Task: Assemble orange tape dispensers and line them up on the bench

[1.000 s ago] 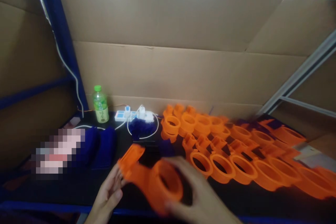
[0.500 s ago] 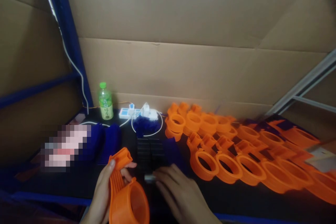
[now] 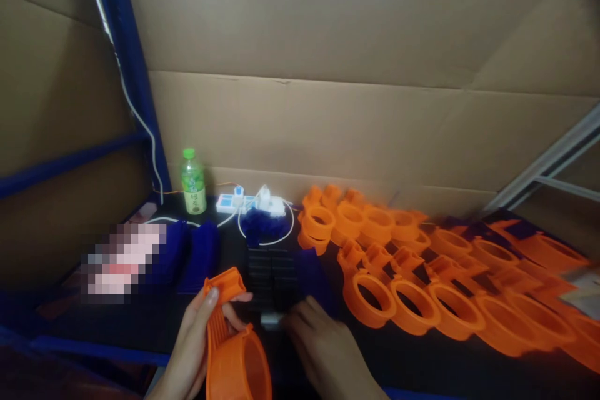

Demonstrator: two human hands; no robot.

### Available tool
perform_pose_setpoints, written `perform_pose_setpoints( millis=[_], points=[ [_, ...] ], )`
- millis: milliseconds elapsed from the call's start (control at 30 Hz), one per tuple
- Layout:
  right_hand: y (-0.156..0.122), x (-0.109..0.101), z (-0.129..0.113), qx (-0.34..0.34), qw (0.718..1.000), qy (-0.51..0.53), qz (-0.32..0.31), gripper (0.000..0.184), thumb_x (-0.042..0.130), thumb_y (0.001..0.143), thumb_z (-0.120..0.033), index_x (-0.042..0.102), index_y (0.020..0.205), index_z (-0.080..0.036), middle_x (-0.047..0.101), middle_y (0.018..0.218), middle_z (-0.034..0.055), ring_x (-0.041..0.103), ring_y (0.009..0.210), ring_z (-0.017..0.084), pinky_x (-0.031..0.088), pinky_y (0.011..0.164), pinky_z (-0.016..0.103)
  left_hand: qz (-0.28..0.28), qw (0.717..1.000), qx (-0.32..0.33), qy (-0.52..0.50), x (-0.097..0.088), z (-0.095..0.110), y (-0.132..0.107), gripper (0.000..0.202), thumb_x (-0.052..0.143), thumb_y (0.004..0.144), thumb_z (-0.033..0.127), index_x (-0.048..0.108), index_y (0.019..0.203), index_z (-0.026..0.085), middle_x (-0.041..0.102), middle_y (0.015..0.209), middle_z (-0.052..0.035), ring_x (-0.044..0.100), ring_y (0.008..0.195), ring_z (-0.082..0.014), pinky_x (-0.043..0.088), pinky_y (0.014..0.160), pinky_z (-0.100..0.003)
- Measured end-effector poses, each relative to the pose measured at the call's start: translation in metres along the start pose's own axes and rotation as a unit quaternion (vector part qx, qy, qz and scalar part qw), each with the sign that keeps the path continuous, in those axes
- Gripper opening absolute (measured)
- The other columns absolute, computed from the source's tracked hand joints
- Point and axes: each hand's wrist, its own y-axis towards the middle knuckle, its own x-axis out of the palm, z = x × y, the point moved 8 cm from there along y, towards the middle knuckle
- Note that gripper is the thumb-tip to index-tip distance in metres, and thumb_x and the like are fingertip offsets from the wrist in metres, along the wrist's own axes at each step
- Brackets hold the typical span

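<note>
My left hand is closed around the narrow ribbed neck of an orange plastic ring holder. Its short trough-shaped end points up and its large ring hangs low, cut off by the lower frame edge. My right hand is over the dark tabletop, back upward, its blurred fingers bent toward the left. Just beyond those fingertips lies a small silvery piece; whether they touch it is unclear. Black ribbed strips and a dark blue flat piece lie behind this hand.
Rows of orange ring holders cover the right side. At the back are a green-capped bottle, a white power strip with cables and a dark blue heap. Dark blue pieces lie left. Cardboard walls the back.
The view has shifted slightly, so everything appears a little further right. My left hand keeps its hold on the orange holder. My right fingertips have drawn slightly away from the silvery piece.
</note>
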Motion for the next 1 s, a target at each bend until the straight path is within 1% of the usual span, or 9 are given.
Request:
perform_pose_setpoints(
  millis=[167, 233, 300, 367, 467, 567, 633, 833, 1000],
  points=[
    [0.003, -0.003, 0.003, 0.014, 1.000, 0.014, 0.008, 0.020, 0.049, 0.088, -0.005, 0.063, 0.088, -0.020, 0.064, 0.091, 0.0049, 0.060, 0.085, 0.020, 0.048, 0.062, 0.026, -0.005, 1.000, 0.005, 0.016, 0.003, 0.004, -0.001, 0.045, 0.060, 0.087, 0.048, 0.071, 0.062, 0.012, 0.072, 0.076, -0.0096, 0.065, 0.065, -0.0182, 0.054, 0.070, -0.029],
    [0.004, -0.006, 0.006, 0.031, 0.998, 0.052, 0.007, 0.017, 0.050, 0.090, -0.009, 0.062, 0.086, -0.021, 0.064, 0.091, 0.0046, 0.061, 0.086, 0.019, 0.048, 0.064, 0.026, 0.005, 1.000, 0.009, 0.023, 0.000, 0.002, 0.002, 0.045, 0.059, 0.087, 0.048, 0.073, 0.065, 0.011, 0.074, 0.077, -0.0113, 0.065, 0.065, -0.0187, 0.054, 0.069, -0.028],
    [0.005, -0.011, 0.009, 0.044, 0.992, 0.119, 0.002, 0.014, 0.051, 0.091, -0.014, 0.062, 0.087, -0.022, 0.064, 0.092, 0.0037, 0.061, 0.088, 0.018, 0.049, 0.067, 0.025, 0.024, 0.999, 0.009, 0.020, -0.004, -0.003, 0.004, 0.043, 0.061, 0.086, 0.049, 0.075, 0.072, 0.010, 0.073, 0.071, -0.0109, 0.065, 0.061, -0.0185, 0.054, 0.064, -0.027],
    [0.007, -0.017, 0.012, 0.060, 0.979, 0.195, -0.010, 0.010, 0.054, 0.092, -0.019, 0.062, 0.088, -0.022, 0.063, 0.092, 0.0027, 0.061, 0.087, 0.017, 0.049, 0.070, 0.024, 0.035, 0.999, 0.013, 0.014, -0.008, -0.007, 0.006, 0.041, 0.063, 0.084, 0.049, 0.076, 0.084, 0.010, 0.072, 0.065, -0.0093, 0.064, 0.057, -0.0180, 0.053, 0.060, -0.027],
    [0.014, -0.026, 0.018, 0.088, 0.953, 0.287, -0.036, 0.010, 0.054, 0.093, -0.027, 0.062, 0.090, -0.021, 0.062, 0.090, 0.0020, 0.058, 0.079, 0.014, 0.047, 0.069, 0.024, 0.021, 0.999, 0.026, 0.019, -0.007, -0.006, 0.008, 0.041, 0.064, 0.085, 0.046, 0.072, 0.105, 0.011, 0.073, 0.068, -0.0086, 0.065, 0.058, -0.0192, 0.053, 0.060, -0.029],
    [0.029, -0.035, 0.020, 0.103, 0.926, 0.358, -0.057, 0.018, 0.052, 0.095, -0.035, 0.061, 0.092, -0.020, 0.059, 0.084, 0.0010, 0.054, 0.074, 0.013, 0.044, 0.066, 0.023, 0.011, 0.999, 0.039, 0.028, -0.002, 0.002, 0.011, 0.050, 0.062, 0.087, 0.044, 0.061, 0.127, 0.014, 0.073, 0.066, -0.0060, 0.066, 0.058, -0.0190, 0.052, 0.060, -0.028],
    [0.041, -0.039, 0.019, 0.103, 0.909, 0.399, -0.063, 0.023, 0.051, 0.096, -0.040, 0.059, 0.091, -0.019, 0.057, 0.081, -0.0001, 0.053, 0.074, 0.013, 0.043, 0.066, 0.022, 0.013, 0.998, 0.045, 0.034, 0.001, 0.007, 0.014, 0.056, 0.060, 0.088, 0.045, 0.053, 0.135, 0.015, 0.072, 0.063, -0.0037, 0.064, 0.055, -0.0168, 0.050, 0.059, -0.026],
    [0.067, -0.037, 0.013, 0.090, 0.880, 0.461, -0.072, 0.032, 0.049, 0.096, -0.048, 0.057, 0.089, -0.018, 0.055, 0.081, -0.0005, 0.050, 0.076, 0.012, 0.041, 0.068, 0.022, 0.017, 0.997, 0.041, 0.058, 0.010, 0.008, 0.020, 0.063, 0.057, 0.089, 0.048, 0.047, 0.141, 0.016, 0.067, 0.055, -0.0004, 0.063, 0.052, -0.0160, 0.046, 0.051, -0.023],
    [0.073, -0.036, 0.012, 0.090, 0.875, 0.471, -0.067, 0.029, 0.052, 0.095, -0.045, 0.058, 0.088, -0.017, 0.057, 0.083, 0.0002, 0.051, 0.077, 0.013, 0.040, 0.069, 0.023, 0.005, 0.999, 0.035, 0.015, 0.011, 0.001, 0.019, 0.063, 0.055, 0.091, 0.048, 0.041, 0.146, 0.021, 0.063, 0.058, 0.0018, 0.057, 0.052, -0.0119, 0.047, 0.060, -0.024]
  ],
)
